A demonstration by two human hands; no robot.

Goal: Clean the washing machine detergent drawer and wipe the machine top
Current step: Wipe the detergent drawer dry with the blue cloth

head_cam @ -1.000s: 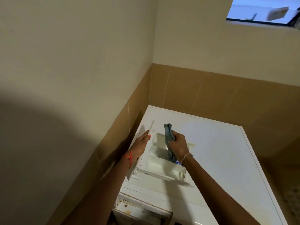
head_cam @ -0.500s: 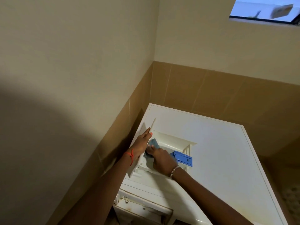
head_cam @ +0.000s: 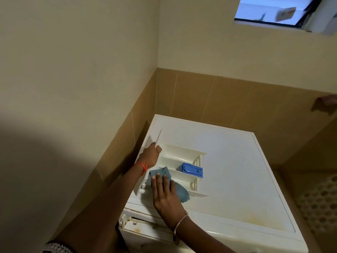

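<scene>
The white detergent drawer [head_cam: 182, 156] lies on the washing machine top [head_cam: 237, 170], near its left side, with a blue insert [head_cam: 191, 170] in one compartment. My left hand [head_cam: 150, 155] grips the drawer's front panel at the left edge. My right hand [head_cam: 165, 192] presses flat, fingers straight, on a blue cloth [head_cam: 179, 191] that lies over the drawer's near compartment. The cloth spills out to the right of my palm.
Below the near edge, the empty drawer slot [head_cam: 138, 223] in the machine front is open. Tan tiled walls close in behind and to the left. A white perforated basket [head_cam: 321, 207] stands at the right. A window [head_cam: 273, 11] sits high up.
My right hand lifted the cloth, pushed it down into the drawer, then slid it toward the near end. It now lies flat on the cloth. The left hand stayed on the panel.
</scene>
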